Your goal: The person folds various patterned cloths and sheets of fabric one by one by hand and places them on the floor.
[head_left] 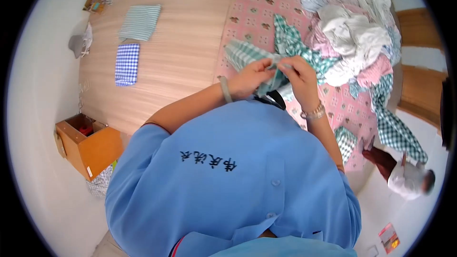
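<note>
Both of my hands hold a green and white checked cloth point(245, 53) close in front of my chest. My left hand point(252, 78) grips its near part, the fingers bent round the fabric. Beside it, my right hand point(302, 74) pinches the same cloth's edge between thumb and fingers. The cloth spreads out beyond my left hand over the border of the pink patterned sheet. Another dark green checked cloth point(290, 35) lies just past my hands, touching the pile of laundry.
A heap of white, pink and green fabrics point(352, 33) covers the right side. Folded pieces, blue checked point(127, 65) and green striped point(140, 22), lie on the left. A wooden box point(97, 150) stands at lower left. Another person point(404, 178) is at the far right beside a checked cloth.
</note>
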Tool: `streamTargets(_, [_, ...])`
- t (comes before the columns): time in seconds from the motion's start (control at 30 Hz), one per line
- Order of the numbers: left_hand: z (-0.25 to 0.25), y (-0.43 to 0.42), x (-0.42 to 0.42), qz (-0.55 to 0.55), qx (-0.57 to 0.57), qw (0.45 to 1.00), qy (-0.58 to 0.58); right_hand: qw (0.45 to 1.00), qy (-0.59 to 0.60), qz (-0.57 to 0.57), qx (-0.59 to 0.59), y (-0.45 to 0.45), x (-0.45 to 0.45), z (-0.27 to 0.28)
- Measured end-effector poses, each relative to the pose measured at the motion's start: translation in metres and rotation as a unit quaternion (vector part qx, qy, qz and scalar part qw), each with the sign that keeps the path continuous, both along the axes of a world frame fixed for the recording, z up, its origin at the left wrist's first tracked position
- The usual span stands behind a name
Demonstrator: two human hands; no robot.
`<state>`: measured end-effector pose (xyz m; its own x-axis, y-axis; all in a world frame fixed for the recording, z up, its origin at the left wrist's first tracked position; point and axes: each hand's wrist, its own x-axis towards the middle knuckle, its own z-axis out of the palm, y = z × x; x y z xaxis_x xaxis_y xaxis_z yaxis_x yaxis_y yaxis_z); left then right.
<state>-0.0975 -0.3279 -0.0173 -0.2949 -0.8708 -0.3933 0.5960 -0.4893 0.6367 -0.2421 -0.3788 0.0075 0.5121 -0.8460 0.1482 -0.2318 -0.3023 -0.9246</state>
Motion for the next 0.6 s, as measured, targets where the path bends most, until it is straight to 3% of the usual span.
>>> streamTargets(0.03, [-0.019, 0.003, 0.003, -0.031, -0.061, 0.995, -0.076, 0.998, -0.008, -0.025, 0.063, 0.002, 0.000, -0.003])
streamTargets(0.07, [-0.026, 0.005, 0.003, -0.040, -0.058, 0.995, -0.064, 0.991, -0.017, -0.051, 0.123, 0.004, 0.001, -0.006])
streamTargets(0.13, [-0.030, 0.008, 0.004, 0.013, -0.115, 0.977, -0.180, 0.959, -0.118, -0.035, 0.256, 0.006, -0.001, -0.021])
streamTargets(0.2, [-0.026, 0.009, 0.001, 0.025, -0.127, 0.977, -0.171, 0.938, -0.184, -0.041, 0.292, 0.009, 0.002, -0.030])
streamTargets(0.4, [-0.020, 0.013, 0.003, 0.030, -0.163, 0.952, -0.257, 0.955, -0.140, -0.016, 0.261, 0.012, -0.005, -0.025])
streamTargets(0.47, [-0.022, 0.012, 0.001, 0.048, -0.214, 0.915, -0.340, 0.962, -0.113, -0.013, 0.248, 0.010, -0.007, -0.020])
streamTargets(0.6, [-0.012, 0.009, 0.006, -0.021, -0.170, 0.926, -0.336, 0.969, -0.059, -0.030, 0.237, 0.006, -0.008, -0.017])
